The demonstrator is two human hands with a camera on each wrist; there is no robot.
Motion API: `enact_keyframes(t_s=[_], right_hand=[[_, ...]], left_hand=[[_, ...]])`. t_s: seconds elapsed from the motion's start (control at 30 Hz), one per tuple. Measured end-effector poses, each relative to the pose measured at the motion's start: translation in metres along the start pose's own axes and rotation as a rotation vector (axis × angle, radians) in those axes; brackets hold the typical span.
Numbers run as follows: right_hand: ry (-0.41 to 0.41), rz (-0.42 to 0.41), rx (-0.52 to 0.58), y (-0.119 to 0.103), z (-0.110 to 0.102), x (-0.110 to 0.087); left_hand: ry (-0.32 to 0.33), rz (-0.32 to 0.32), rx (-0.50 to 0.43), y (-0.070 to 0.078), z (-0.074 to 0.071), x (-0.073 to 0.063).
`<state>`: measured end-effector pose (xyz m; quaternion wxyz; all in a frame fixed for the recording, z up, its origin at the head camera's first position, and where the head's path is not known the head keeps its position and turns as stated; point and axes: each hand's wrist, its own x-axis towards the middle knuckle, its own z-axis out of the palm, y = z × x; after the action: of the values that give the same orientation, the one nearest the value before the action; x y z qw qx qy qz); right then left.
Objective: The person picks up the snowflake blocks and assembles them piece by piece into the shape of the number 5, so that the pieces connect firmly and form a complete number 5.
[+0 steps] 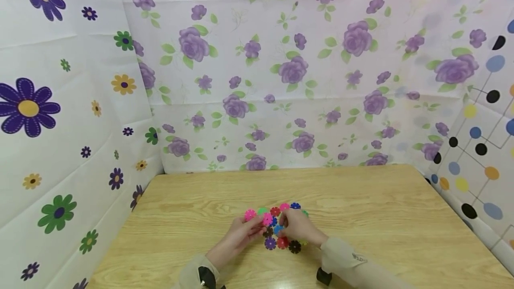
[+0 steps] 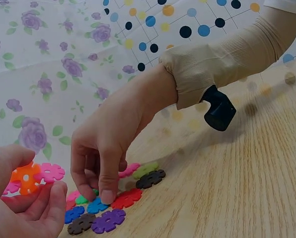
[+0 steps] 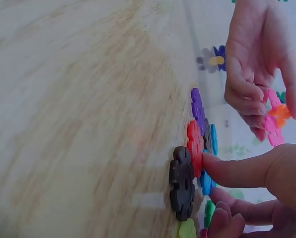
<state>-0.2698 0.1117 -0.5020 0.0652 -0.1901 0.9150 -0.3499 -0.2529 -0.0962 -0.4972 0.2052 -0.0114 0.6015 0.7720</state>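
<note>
Between its thumb and fingers my left hand (image 1: 237, 237) pinches a joined row of flower-shaped plastic discs, an orange disc (image 2: 31, 185) with a pink disc (image 2: 51, 172) on either side. This row is held above the table. To its right, my right hand (image 1: 300, 226) reaches down into a flat group of similar discs, thumb and fingertips pinching a light blue disc (image 2: 97, 206). Around that lie a red disc (image 2: 128, 199), a purple disc (image 2: 108, 221), a brown disc (image 2: 82, 224) and a black disc (image 3: 182, 184). The right hand hides part of the group.
Both hands work over a wood-grain table (image 1: 180, 208). A floral cloth (image 1: 257, 79) hangs behind its far edge, with patterned cloths at both sides. Dark bands sit at both wrists. A lime disc (image 2: 146, 170) lies at the group's right side.
</note>
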Motion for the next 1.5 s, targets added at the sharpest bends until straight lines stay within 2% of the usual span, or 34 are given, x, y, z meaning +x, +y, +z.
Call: enact_keyframes(t_s=[0.27,0.57,0.73,0.93,1.03,1.3,1.5], right_hand=[[-0.011,-0.054,0.012,-0.001,-0.001,-0.001],[-0.029,-0.089,0.167,0.002,-0.008,-0.006],[0.031,-0.144,0.199,0.003,-0.013,-0.009],[0.129,-0.231,0.171,0.002,-0.016,-0.013],[0.153,-0.252,0.160,0.001,-0.017,-0.014],[0.179,-0.256,0.146,-0.004,-0.017,-0.016],[0.210,-0.270,0.151,-0.008,-0.018,-0.019]], left_hand=[[0.010,-0.016,-0.003,-0.002,-0.002,0.000],[0.016,-0.027,-0.003,-0.002,-0.001,-0.002],[0.014,-0.035,0.003,-0.003,0.001,-0.001],[0.001,-0.035,-0.004,-0.004,0.003,0.000],[-0.007,-0.038,-0.012,-0.004,0.003,0.000],[-0.018,-0.040,-0.030,-0.001,0.004,-0.003],[-0.014,-0.041,-0.077,0.001,0.006,-0.004]])
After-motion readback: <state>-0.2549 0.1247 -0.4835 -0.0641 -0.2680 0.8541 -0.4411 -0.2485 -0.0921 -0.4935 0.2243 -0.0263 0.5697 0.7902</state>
